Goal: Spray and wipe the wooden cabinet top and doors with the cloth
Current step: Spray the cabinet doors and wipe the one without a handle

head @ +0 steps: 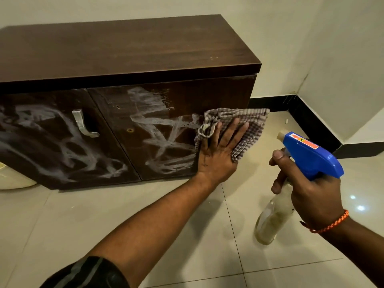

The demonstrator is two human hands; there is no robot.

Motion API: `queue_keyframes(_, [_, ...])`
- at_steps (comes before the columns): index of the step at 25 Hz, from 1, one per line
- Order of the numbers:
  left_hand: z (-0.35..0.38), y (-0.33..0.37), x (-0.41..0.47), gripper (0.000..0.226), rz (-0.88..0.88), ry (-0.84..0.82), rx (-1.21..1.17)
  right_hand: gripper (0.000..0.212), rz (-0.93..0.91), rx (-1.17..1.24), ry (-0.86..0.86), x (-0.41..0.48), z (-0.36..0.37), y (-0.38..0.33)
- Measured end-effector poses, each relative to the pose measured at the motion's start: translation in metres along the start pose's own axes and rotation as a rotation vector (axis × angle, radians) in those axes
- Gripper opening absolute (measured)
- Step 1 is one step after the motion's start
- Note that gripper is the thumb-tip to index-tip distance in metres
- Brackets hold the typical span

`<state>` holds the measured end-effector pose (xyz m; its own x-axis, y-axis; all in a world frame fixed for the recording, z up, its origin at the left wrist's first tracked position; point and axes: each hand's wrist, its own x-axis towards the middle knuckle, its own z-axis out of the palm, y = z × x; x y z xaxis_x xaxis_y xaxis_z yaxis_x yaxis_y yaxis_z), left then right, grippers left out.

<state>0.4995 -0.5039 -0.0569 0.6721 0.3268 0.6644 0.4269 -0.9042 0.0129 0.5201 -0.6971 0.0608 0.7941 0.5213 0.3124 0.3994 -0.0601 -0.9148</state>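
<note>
We see the wooden cabinet (128,50) cut off at the left edge of the view, so we cannot tell how far it runs that way; a pale rounded thing (12,177) peeks out beneath its lower left corner, too little of it showing to name. Our left hand (218,150) lies flat with fingers spread, pressing the checked cloth (245,129) against the cabinet's right door (178,100); part of the cloth is hidden under the palm and part hangs past the cabinet's right edge. White foamy streaks (162,129) cover that door and the left door (52,138), which carries a metal handle (83,125). Right of the cabinet, above the floor tiles (145,215), our right hand (311,190) is wrapped round the spray bottle (276,215). Its blue trigger head (311,154) points toward the cabinet. The clear body holds a pale yellowish liquid; its level is hard to make out
</note>
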Motion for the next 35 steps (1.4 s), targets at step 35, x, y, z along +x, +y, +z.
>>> queue_keyframes(35, [0.062, -0.016, -0.067, 0.074, 0.168, -0.098, 0.205, 0.010, -0.013, 0.065, -0.009, 0.006, 0.013, 0.009])
